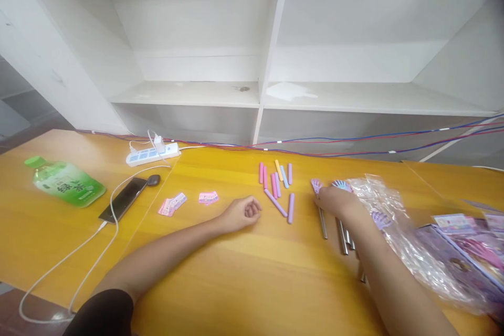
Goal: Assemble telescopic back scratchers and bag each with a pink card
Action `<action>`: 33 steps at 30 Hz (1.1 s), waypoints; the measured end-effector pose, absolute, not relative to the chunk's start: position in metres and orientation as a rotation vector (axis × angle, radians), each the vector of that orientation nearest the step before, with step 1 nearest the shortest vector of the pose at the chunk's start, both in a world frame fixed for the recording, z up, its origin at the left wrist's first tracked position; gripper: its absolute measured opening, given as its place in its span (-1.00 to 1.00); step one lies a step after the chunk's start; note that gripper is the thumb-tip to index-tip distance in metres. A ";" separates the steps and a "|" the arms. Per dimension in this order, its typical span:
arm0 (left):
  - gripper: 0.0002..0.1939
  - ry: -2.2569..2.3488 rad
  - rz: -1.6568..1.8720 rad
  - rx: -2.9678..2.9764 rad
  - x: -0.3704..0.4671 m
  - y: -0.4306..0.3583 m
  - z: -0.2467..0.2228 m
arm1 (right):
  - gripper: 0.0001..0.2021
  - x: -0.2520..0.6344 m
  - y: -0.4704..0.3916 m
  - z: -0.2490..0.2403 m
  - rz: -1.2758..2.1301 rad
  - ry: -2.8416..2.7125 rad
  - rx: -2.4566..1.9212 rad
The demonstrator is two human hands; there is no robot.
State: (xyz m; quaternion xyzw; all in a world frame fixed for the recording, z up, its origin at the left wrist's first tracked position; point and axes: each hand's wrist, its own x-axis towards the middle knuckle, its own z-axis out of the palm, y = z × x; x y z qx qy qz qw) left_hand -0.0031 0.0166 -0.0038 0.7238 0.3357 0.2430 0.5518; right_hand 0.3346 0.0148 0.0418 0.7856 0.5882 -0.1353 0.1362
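Note:
My left hand rests on the wooden table, its fingers curled inward with nothing visible in them. Just right of it lie several pink, purple, blue and yellow sticks. My right hand reaches over several metal rods with purple, hand-shaped heads. Its fingertips are at the head of the leftmost rod; whether they grip it is hidden. More metal rods lie under my right wrist. Another purple hand-shaped head shows right of my forearm.
Clear plastic bags and a purple box of packets are at the right. Small pink cards, a phone, a green bottle, a white cable and a power strip are at the left. Shelves stand behind.

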 end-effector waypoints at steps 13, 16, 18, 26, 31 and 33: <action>-0.80 0.789 0.525 1.738 -0.004 0.019 -0.001 | -0.40 0.295 0.015 0.027 -0.581 1.912 2.270; -0.79 0.784 0.524 1.743 -0.004 0.019 -0.002 | -0.45 0.288 0.015 0.025 -0.615 1.876 2.307; -0.78 0.779 0.522 1.745 -0.004 0.019 -0.002 | -0.54 0.288 0.015 0.026 -0.636 1.859 2.331; -0.45 0.691 0.459 1.649 -0.006 0.016 0.005 | -0.57 0.265 -0.002 0.058 -0.973 2.202 2.298; -0.42 0.543 0.350 1.621 -0.004 0.007 0.009 | -0.45 0.223 -0.020 0.066 -1.344 2.478 2.312; -0.48 0.525 0.338 1.657 -0.004 0.004 0.011 | -0.42 0.216 -0.021 0.067 -1.543 2.535 2.440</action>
